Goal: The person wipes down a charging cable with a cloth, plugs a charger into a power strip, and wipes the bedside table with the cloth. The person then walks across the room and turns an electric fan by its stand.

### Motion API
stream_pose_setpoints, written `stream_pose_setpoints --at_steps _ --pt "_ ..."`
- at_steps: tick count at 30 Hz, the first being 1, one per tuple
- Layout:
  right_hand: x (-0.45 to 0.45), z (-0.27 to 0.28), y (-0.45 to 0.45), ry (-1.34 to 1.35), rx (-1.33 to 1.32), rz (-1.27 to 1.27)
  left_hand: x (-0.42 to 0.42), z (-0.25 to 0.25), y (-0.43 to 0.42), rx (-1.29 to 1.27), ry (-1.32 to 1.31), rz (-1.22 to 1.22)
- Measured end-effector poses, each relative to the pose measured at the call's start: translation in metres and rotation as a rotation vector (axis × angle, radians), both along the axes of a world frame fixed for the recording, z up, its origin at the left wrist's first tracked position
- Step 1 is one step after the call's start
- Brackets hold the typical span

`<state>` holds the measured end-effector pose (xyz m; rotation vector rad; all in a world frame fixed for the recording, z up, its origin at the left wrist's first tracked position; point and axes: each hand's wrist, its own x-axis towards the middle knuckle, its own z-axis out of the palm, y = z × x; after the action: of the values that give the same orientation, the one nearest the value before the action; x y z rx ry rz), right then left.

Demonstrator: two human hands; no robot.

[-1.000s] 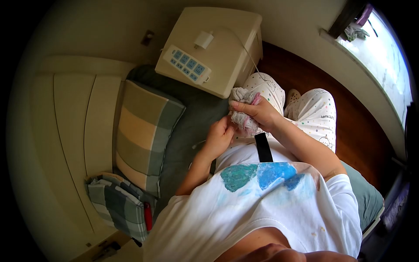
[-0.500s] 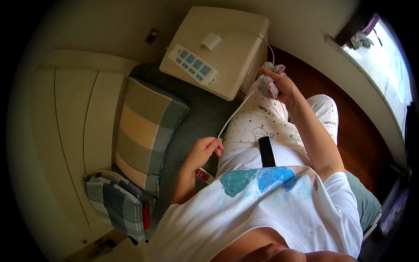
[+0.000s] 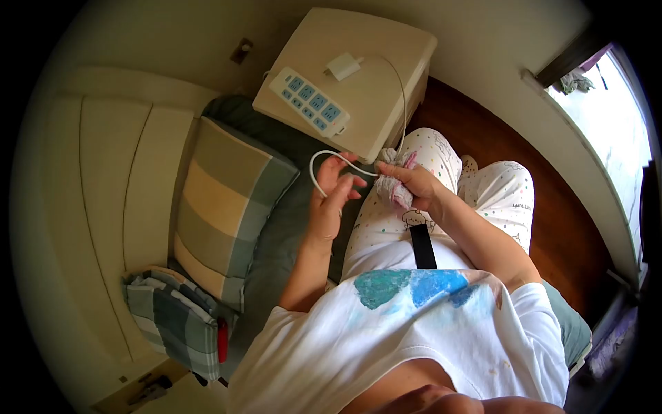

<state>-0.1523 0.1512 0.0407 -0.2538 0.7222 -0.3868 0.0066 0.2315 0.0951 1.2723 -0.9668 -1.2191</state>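
Observation:
My right hand [image 3: 418, 185] is closed around a bunched grey-white and pink cloth [image 3: 394, 191] above my thigh. A white cable [image 3: 403, 103] runs from the white charger [image 3: 344, 66] on the bedside cabinet down to the cloth. From the cloth a loop of the cable bends left, over my left hand [image 3: 336, 193]. The fingers of my left hand are spread and curved beside this loop, left of the cloth; they do not close on the cable.
A power strip [image 3: 309, 102] lies on the cream cabinet [image 3: 376, 34]. To the left are a striped pillow [image 3: 221, 207], folded checked fabric [image 3: 176, 321] with a red item, and the headboard [image 3: 117, 207]. A windowsill [image 3: 600, 103] is at upper right.
My right hand has come back toward my left with the cloth, after reaching out along the cable. My left hand has risen from beside my hip and its fingers have spread.

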Motion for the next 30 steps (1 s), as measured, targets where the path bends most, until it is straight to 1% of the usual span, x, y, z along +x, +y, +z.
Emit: stream_pose_setpoints --at_steps 2,3,4,6,7,10,12,14,15,16,17,18,20,21,22,24,25,28,30 --pt "0.001 0.007 0.001 0.029 0.086 0.047 0.0 -0.005 0.003 0.016 0.582 -0.009" --pt "0.002 0.003 0.0 -0.013 0.08 0.047 -0.006 -0.006 0.005 0.014 0.563 0.086" --pt "0.004 0.001 -0.003 -0.009 0.08 0.05 -0.005 -0.008 0.01 0.013 0.567 0.088" --pt "0.008 -0.001 -0.011 -0.04 -0.068 -0.075 -0.003 -0.013 0.021 -0.036 0.465 0.106" --pt "0.009 -0.003 -0.018 -0.01 -0.047 -0.089 -0.003 -0.011 0.027 -0.037 0.442 0.151" --pt "0.014 -0.013 -0.038 0.119 -0.073 -0.174 0.007 -0.007 0.044 -0.011 0.491 0.202" --pt "0.016 -0.025 -0.053 0.135 -0.073 -0.18 0.016 -0.005 0.054 -0.006 0.463 0.253" --pt "0.018 -0.038 -0.07 0.159 -0.061 -0.248 0.029 -0.009 0.064 -0.015 0.51 0.269" --pt "0.014 -0.055 -0.082 0.157 -0.067 -0.242 0.033 -0.009 0.068 -0.015 0.509 0.273" --pt "0.012 -0.06 -0.09 0.155 -0.074 -0.237 0.037 -0.009 0.071 0.024 0.49 0.286" --pt "0.01 -0.065 -0.097 0.24 -0.124 -0.247 0.039 -0.009 0.072 0.063 0.471 0.3" --pt "0.01 -0.06 -0.099 0.24 -0.123 -0.245 0.041 -0.01 0.073 0.063 0.472 0.302" --pt "0.009 -0.054 -0.103 0.291 -0.12 -0.357 0.043 -0.012 0.073 0.096 0.459 0.265" --pt "0.005 -0.06 -0.104 0.247 -0.083 -0.419 0.046 -0.015 0.074 0.079 0.427 0.221" --pt "-0.002 -0.065 -0.106 0.248 -0.084 -0.418 0.049 -0.016 0.075 0.079 0.428 0.221" --pt "-0.012 -0.069 -0.111 0.23 -0.056 -0.593 0.055 -0.014 0.075 0.137 0.382 0.329" --pt "-0.021 -0.066 -0.114 0.248 -0.002 -0.604 0.058 -0.014 0.074 0.137 0.381 0.327" --pt "-0.037 -0.059 -0.109 0.168 -0.043 -0.554 0.069 -0.011 0.072 0.272 0.165 0.279" --pt "-0.043 -0.05 -0.1 0.154 -0.048 -0.548 0.067 -0.01 0.071 0.283 0.172 0.231"
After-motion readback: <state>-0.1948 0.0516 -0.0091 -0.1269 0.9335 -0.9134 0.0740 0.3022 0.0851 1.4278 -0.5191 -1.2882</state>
